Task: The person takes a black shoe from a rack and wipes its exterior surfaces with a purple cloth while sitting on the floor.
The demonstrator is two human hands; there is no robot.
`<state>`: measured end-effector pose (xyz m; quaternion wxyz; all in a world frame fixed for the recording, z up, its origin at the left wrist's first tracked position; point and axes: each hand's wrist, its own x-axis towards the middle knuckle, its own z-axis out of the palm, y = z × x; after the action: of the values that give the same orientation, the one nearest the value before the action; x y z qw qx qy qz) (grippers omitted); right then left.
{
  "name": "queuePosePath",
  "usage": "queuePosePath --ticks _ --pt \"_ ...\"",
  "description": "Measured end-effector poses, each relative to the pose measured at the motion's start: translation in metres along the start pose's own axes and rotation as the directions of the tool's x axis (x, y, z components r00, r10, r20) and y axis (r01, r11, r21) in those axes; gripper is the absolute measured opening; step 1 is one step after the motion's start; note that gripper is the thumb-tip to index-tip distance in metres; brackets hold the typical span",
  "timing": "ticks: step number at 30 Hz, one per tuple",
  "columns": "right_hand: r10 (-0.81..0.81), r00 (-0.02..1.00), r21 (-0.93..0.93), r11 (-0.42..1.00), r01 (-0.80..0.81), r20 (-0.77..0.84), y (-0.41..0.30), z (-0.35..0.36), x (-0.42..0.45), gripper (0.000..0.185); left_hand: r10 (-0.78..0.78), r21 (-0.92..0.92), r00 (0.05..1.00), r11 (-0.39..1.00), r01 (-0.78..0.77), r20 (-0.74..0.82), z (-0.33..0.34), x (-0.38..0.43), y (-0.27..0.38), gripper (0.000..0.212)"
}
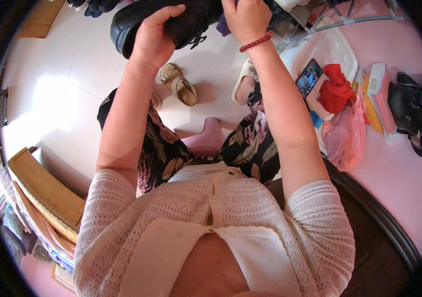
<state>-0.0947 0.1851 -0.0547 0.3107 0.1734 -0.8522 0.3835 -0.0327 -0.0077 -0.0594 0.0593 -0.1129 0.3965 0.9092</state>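
Note:
A black lace-up shoe (192,22) is held up at the top of the view, its rounded end pointing left. My left hand (159,35) grips it from the near side, thumb across the upper. At the shoe's right end is my right hand (247,16), with a red bead bracelet (255,43) on the wrist; its fingertips run out of the frame, so what they hold cannot be told. Dark purple cloth (224,26) shows beside that hand. Below, on the pale floor, lies a pair of strapped sandals (184,91). A pink plastic stool (205,139) stands between my knees.
On the right are a white plastic lid or tray (338,46), a phone (309,78), red cloth (335,89), a pink plastic bag (344,137), boxes (377,92) and black sandals (413,107). A wire rack (329,26) stands upper right, a wooden piece (44,189) lower left.

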Motion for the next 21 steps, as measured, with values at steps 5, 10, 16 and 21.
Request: queuePosePath --ticks 5,10,16,21 --pt "0.043 0.998 0.096 0.995 -0.039 -0.043 -0.001 -0.005 0.002 0.013 -0.056 -0.182 0.976 0.979 0.096 0.213 -0.006 -0.001 0.005 0.011" --pt "0.038 0.998 0.077 0.996 -0.035 -0.042 0.001 -0.010 0.006 0.013 -0.142 -0.134 0.979 0.978 0.162 0.147 -0.005 -0.001 -0.002 0.021" --pt "0.072 0.997 0.143 0.987 -0.077 0.041 -0.002 -0.006 0.005 0.012 -0.196 -0.158 0.950 0.958 0.238 0.242 0.001 -0.005 0.002 0.019" --pt "0.107 0.992 0.176 0.977 -0.118 0.070 -0.001 -0.003 0.003 0.012 -0.106 0.037 0.994 0.994 0.105 0.026 0.013 -0.007 -0.006 0.016"
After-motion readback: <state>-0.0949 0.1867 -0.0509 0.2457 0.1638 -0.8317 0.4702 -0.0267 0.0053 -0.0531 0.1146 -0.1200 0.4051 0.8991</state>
